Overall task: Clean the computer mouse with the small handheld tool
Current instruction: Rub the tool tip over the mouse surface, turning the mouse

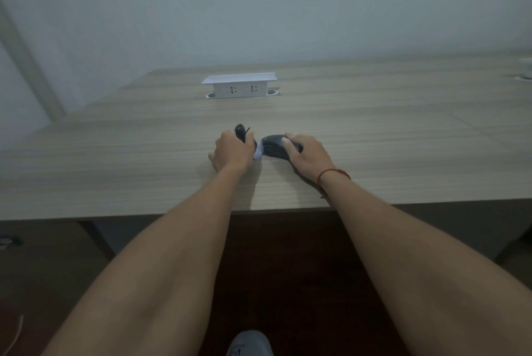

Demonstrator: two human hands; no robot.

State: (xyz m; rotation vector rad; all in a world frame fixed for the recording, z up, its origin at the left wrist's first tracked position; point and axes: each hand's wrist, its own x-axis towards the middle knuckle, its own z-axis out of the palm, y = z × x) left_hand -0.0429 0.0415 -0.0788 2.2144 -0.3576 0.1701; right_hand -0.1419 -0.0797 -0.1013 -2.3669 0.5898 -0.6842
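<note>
A dark computer mouse (273, 147) lies on the wooden table (374, 140) near its front edge. My right hand (309, 155) rests on the mouse's right side, fingers over its top, and holds it. My left hand (231, 151) is closed around a small black handheld tool (240, 131), whose dark end sticks up past the fingers. The tool's pale tip (259, 151) touches the left end of the mouse. A red string circles my right wrist.
A white pop-up socket box (239, 86) stands further back on the table. A white object (525, 69) sits at the far right edge. Below the table's front edge are the dark floor and a grey shoe (249, 344).
</note>
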